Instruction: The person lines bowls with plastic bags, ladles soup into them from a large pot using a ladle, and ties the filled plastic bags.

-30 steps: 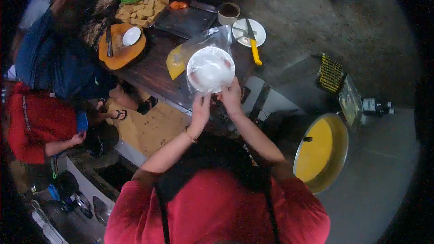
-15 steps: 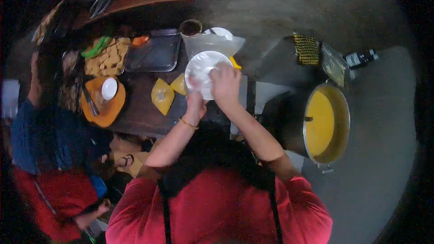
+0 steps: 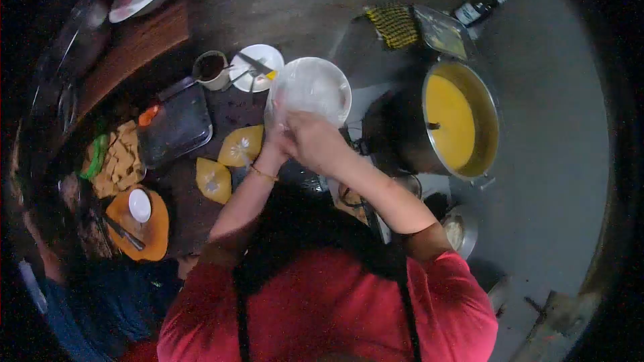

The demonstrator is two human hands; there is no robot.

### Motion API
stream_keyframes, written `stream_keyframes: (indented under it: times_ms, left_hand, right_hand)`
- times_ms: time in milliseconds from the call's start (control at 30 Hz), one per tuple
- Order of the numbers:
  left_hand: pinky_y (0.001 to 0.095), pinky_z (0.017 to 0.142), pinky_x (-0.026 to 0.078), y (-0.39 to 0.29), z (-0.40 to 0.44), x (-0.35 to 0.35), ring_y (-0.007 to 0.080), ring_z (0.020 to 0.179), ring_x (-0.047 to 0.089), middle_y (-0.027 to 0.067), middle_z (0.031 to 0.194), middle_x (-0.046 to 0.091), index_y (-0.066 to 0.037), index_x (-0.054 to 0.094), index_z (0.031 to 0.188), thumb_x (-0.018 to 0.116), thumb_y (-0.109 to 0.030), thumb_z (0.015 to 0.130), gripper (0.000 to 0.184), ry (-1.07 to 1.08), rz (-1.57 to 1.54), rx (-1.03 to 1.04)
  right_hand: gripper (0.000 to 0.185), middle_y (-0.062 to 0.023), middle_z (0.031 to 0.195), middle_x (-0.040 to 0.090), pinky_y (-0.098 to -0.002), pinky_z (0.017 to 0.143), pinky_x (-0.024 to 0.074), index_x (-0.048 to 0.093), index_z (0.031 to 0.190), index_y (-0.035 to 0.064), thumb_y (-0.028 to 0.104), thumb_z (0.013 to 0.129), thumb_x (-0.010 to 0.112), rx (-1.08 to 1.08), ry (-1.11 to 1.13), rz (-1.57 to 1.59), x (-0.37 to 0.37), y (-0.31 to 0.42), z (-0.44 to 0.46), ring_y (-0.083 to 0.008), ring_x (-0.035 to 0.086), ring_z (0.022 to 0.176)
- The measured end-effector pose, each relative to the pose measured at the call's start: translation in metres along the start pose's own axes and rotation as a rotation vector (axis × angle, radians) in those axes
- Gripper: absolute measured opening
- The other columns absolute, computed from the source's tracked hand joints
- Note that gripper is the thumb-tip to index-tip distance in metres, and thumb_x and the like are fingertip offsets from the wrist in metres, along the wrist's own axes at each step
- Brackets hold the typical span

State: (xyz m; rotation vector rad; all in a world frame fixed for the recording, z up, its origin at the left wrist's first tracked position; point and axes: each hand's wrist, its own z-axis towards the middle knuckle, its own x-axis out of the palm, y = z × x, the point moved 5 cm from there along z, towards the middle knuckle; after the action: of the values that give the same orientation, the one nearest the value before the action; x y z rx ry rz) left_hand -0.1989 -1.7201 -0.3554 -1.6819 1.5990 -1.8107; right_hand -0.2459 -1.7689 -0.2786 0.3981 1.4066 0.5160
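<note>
A round white bowl (image 3: 329,90) is right beyond my hands, with thin clear plastic (image 3: 285,94) over its left part. My left hand (image 3: 276,142) is closed at the near left of the bowl, by the gathered plastic, its fingers partly hidden. Across it lies my right hand (image 3: 314,139), curled shut and touching the left; what its fingers pinch is hidden. Beside my left wrist, a tied bag of yellow liquid (image 3: 245,142) lies on the dark table, and a second yellow bag (image 3: 213,181) rests close to it.
To the right stands a large metal pot (image 3: 493,124) of yellow liquid. A white plate (image 3: 265,60) with utensils, a cup (image 3: 212,70) and a dark tray (image 3: 178,124) lie beyond the bags. At left are cut tan pieces (image 3: 121,161) and an orange board (image 3: 157,228); another person's blue sleeve (image 3: 111,308) is lower left.
My view has turned, so the table things appear shifted, mostly leftward. My right hand has come off the middle of the white bowl and closed against my left hand at its near edge.
</note>
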Motion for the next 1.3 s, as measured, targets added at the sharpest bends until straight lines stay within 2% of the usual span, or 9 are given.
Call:
stream_keyframes:
  times_ms: [167,300,400,500,667,733,867,1067,1300]
  left_hand:
    - [0.0388,0.096,0.034,0.018,0.007,0.035,0.0198,0.115,0.042,0.0060,0.126,0.043,-0.015,0.031,0.132,0.028,-0.067,0.081,0.072,0.036,-0.213,-0.265]
    - [0.0387,0.094,0.038,0.041,0.022,0.051,0.0206,0.116,0.041,0.0037,0.127,0.041,-0.016,0.033,0.129,0.036,-0.069,0.077,0.074,0.058,-0.001,-0.301]
    - [0.0440,0.093,0.038,0.047,0.033,0.059,0.0245,0.118,0.039,0.0048,0.131,0.037,-0.018,0.030,0.132,0.035,-0.067,0.079,0.072,0.015,-0.061,-0.084]
    - [0.0510,0.094,0.035,0.031,0.026,0.096,0.0281,0.121,0.035,0.0048,0.137,0.027,-0.019,0.029,0.132,0.032,-0.070,0.078,0.074,-0.079,0.030,-0.053]
    - [0.0445,0.089,0.041,0.033,0.016,0.116,0.0263,0.110,0.047,0.0082,0.128,0.040,-0.016,0.034,0.131,0.056,-0.045,0.078,0.064,-0.267,0.087,0.000]
    - [0.0428,0.089,0.041,0.035,0.014,0.115,0.0255,0.109,0.047,0.0078,0.125,0.045,-0.014,0.037,0.128,0.059,-0.037,0.079,0.059,-0.336,0.077,0.046]
    - [0.0358,0.093,0.039,0.033,0.014,0.102,0.0214,0.111,0.046,0.0048,0.125,0.044,-0.011,0.039,0.128,0.050,-0.030,0.086,0.047,-0.292,0.068,0.046]
    - [0.0350,0.095,0.039,0.013,-0.003,0.147,0.0208,0.112,0.045,0.0054,0.129,0.039,-0.010,0.031,0.131,0.042,-0.028,0.090,0.046,-0.534,0.181,0.196]
    - [0.0389,0.096,0.037,0.037,-0.005,0.108,0.0221,0.115,0.043,0.0042,0.131,0.038,-0.011,0.031,0.132,0.035,-0.046,0.090,0.055,-0.425,0.073,0.065]
  right_hand:
    - [0.035,-0.0186,0.100,0.057,-0.0403,0.080,0.0424,0.054,0.102,-0.0004,0.021,0.076,0.061,-0.102,-0.554,-0.161,-0.084,0.005,-0.017,-0.0344,0.053,0.095]
    - [0.030,-0.0158,0.103,0.056,-0.0399,0.079,0.0429,0.054,0.107,0.0060,0.020,0.080,0.057,0.438,0.096,0.023,-0.057,-0.069,-0.007,-0.0331,0.053,0.094]
    - [0.029,-0.0138,0.098,0.058,-0.0383,0.078,0.0443,0.055,0.105,0.0072,0.009,0.077,0.059,-0.093,-0.585,0.090,-0.126,-0.063,-0.058,-0.0306,0.055,0.091]
    - [0.028,-0.0144,0.092,0.056,-0.0390,0.075,0.0426,0.056,0.097,0.0021,0.013,0.073,0.063,0.166,-0.912,-0.037,-0.171,-0.170,-0.127,-0.0324,0.053,0.085]
    - [0.031,-0.0165,0.088,0.052,-0.0382,0.074,0.0409,0.052,0.092,-0.0009,0.017,0.071,0.067,0.435,-0.852,-0.343,-0.109,-0.330,-0.203,-0.0326,0.050,0.081]
    - [0.035,-0.0142,0.093,0.053,-0.0346,0.079,0.0409,0.051,0.094,-0.0027,0.021,0.074,0.068,0.598,-0.901,0.236,-0.092,-0.383,-0.223,-0.0246,0.051,0.089]
    - [0.009,-0.0052,0.077,0.058,-0.0290,0.064,0.0447,0.053,0.079,-0.0017,0.006,0.076,0.059,0.730,-1.758,0.466,-0.210,-0.438,-0.263,-0.0163,0.054,0.068]
    - [0.026,-0.0067,0.059,0.057,-0.0302,0.050,0.0392,0.058,0.063,0.0035,0.025,0.070,0.071,0.310,-0.460,0.288,-0.155,-0.394,-0.163,-0.0147,0.053,0.055]
    - [0.017,0.0015,0.069,0.054,-0.0249,0.058,0.0400,0.058,0.071,0.0040,0.018,0.076,0.067,0.484,-1.220,0.651,-0.242,-0.426,-0.161,-0.0091,0.049,0.063]
